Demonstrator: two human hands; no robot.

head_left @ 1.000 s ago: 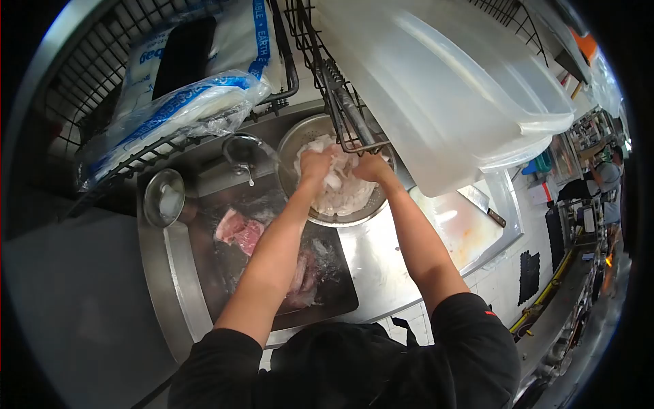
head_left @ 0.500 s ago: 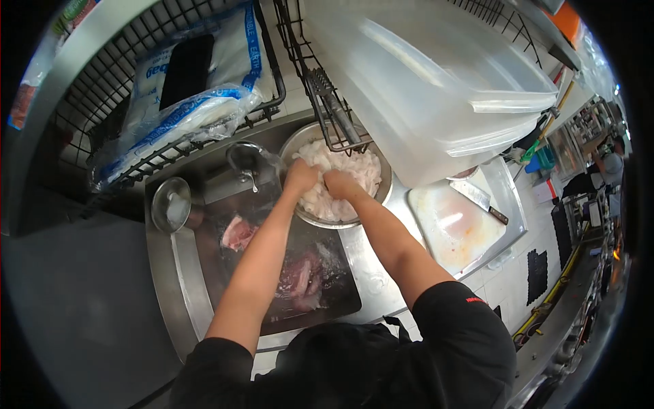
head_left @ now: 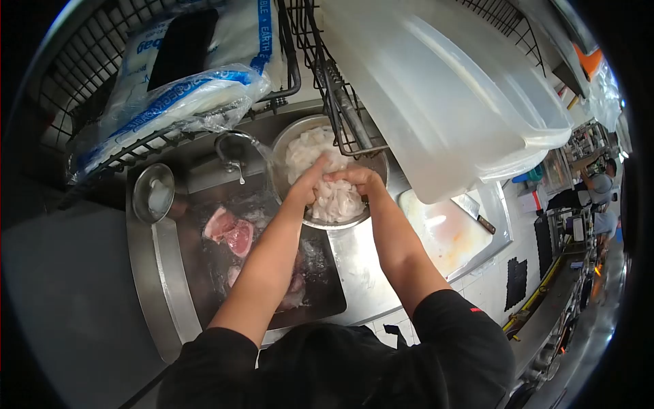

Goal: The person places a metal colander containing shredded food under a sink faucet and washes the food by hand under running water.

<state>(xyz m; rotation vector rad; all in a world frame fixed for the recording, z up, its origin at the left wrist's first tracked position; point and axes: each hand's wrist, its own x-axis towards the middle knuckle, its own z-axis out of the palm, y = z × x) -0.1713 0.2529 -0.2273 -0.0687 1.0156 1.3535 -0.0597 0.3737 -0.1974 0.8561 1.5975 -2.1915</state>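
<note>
A large metal bowl beside the sink holds a heap of pale, wet pieces, perhaps raw meat. Both my hands are inside it, cupped around part of the heap. My left hand curves along the left of the mound, its fingers reaching toward the middle. From the other side, my right hand bends over the pieces, thumb and fingers around them. Some fingertips are hidden among the pieces. Larger pink pieces of raw meat lie in the sink, partly behind my left forearm.
A faucet runs beside the bowl. A small metal bowl sits at the sink's left. Right are a cutting board and a knife. Overhead hang a wire rack and plastic tubs. Another person stands far right.
My hands have gone from closed and pressed down in the pieces to cupped wider around a mound. The view has shifted slightly, and more pink meat shows in the sink.
</note>
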